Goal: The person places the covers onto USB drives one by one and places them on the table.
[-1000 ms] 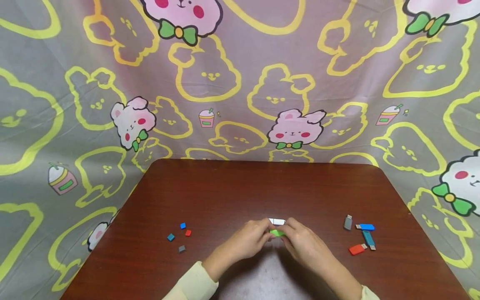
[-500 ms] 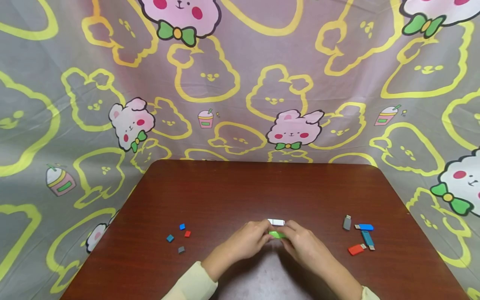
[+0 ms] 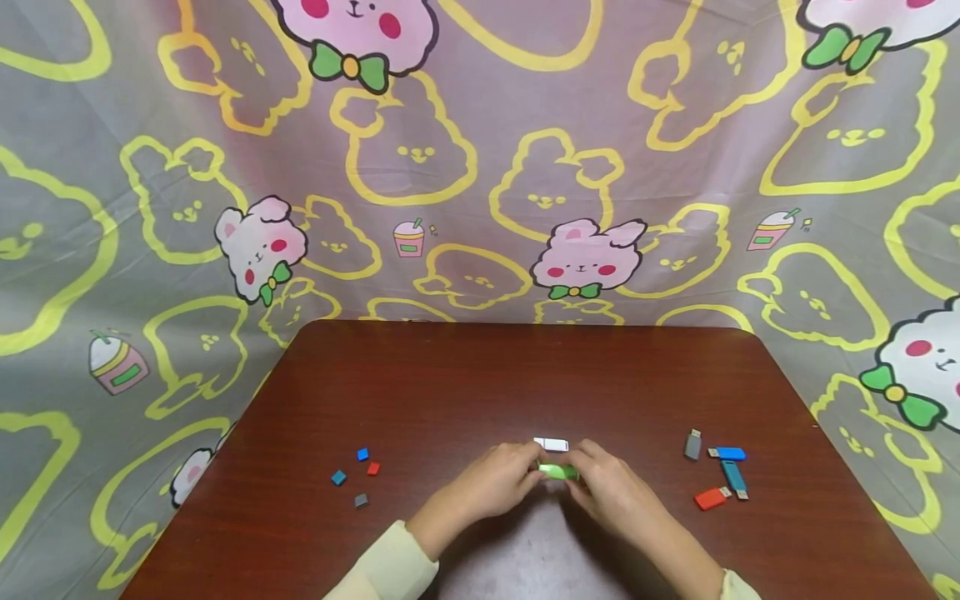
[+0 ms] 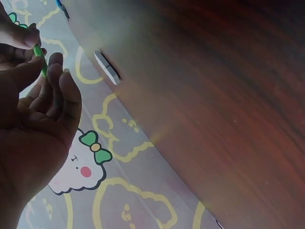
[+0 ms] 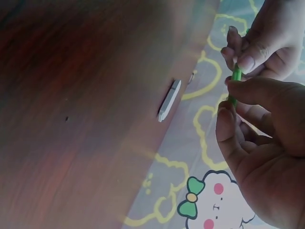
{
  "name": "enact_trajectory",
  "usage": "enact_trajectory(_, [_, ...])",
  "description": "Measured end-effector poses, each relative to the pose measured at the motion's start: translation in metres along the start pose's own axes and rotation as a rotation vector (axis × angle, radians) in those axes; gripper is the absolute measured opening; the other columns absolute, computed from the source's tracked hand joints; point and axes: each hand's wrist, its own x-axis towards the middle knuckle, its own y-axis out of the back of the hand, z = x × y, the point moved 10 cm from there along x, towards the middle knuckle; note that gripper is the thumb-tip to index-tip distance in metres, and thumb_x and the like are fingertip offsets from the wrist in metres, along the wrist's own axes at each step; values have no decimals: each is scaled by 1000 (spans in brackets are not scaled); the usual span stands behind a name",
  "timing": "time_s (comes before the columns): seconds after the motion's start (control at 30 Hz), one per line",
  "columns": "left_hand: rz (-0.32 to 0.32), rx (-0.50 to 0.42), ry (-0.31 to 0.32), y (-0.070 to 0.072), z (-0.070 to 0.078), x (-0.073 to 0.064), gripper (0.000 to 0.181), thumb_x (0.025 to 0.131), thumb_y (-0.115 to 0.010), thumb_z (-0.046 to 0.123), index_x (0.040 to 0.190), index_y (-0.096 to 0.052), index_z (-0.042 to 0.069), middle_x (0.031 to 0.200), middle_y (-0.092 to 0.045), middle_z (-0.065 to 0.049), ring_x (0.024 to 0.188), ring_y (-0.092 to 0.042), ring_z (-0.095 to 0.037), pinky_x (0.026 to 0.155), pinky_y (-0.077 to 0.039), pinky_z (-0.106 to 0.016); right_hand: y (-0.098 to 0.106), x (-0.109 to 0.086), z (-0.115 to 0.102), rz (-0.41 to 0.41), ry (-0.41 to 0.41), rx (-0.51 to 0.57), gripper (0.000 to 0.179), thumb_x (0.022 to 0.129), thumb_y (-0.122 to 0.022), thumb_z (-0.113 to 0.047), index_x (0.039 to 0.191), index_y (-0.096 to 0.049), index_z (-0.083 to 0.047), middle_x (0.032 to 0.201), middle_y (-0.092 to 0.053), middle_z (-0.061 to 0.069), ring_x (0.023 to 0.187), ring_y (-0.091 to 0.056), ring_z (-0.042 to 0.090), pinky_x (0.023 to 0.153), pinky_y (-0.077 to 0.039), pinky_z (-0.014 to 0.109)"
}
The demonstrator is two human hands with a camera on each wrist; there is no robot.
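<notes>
Over the front middle of the table, a bright green USB flash drive [image 3: 557,472] lies between my two hands. My left hand [image 3: 504,473] pinches its left end between thumb and fingers. The other end is pinched by my right hand [image 3: 611,485]. In the left wrist view the green flash drive [image 4: 40,55] shows edge-on, and fingertips cover much of it. Whether its cap is on cannot be made out. Just beyond my fingers a white USB flash drive [image 3: 551,444] lies flat on the table, apart from both hands.
To the right lie a grey [image 3: 693,445], a blue [image 3: 729,454], a teal [image 3: 734,480] and a red flash drive [image 3: 712,498], metal plugs bare. Several small caps, among them a red cap [image 3: 373,469], lie at left on the brown table [image 3: 480,375]. Patterned cloth [image 3: 465,167] hangs behind.
My right fingers have shifted slightly rightward along the green flash drive, and more of its green surface shows. The loose flash drives and caps have stayed put on the table.
</notes>
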Motion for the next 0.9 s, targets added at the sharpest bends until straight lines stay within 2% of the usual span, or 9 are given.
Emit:
enact_trajectory(0.3, [-23,75,56,-8,-11,3,17,94,-71,17,111,-69,13,89,-71,9,85,-66,-4,77,-54,-20,-16,6,12,-81,-89,-33,26,74,-83,0,97,-73,-7,85,-57,-2,67,-58,12,54,-49,25])
enact_trajectory(0.43, [-21,112,68,-10,-14,5,12,91,-74,17,102,-69,14,84,-69,9,82,-65,-6,73,-54,-22,-23,9,15,-105,-113,-22,21,75,-82,1,91,-71,-8,82,-57,-2,66,-57,11,54,-48,26])
enact_trajectory(0.63, [-15,188,70,-13,-16,8,13,87,-77,19,86,-65,16,79,-65,8,76,-65,-10,66,-52,-25,-31,12,18,-128,-123,-23,18,75,-80,1,81,-67,-10,77,-52,-4,63,-56,12,52,-47,27])
enact_trajectory(0.9, [-39,211,100,-16,-16,11,13,84,-80,17,85,-67,16,78,-66,7,75,-65,-11,67,-52,-26,-33,13,18,-106,-99,-41,23,73,-80,4,76,-63,-11,74,-49,-4,59,-53,13,49,-45,27])
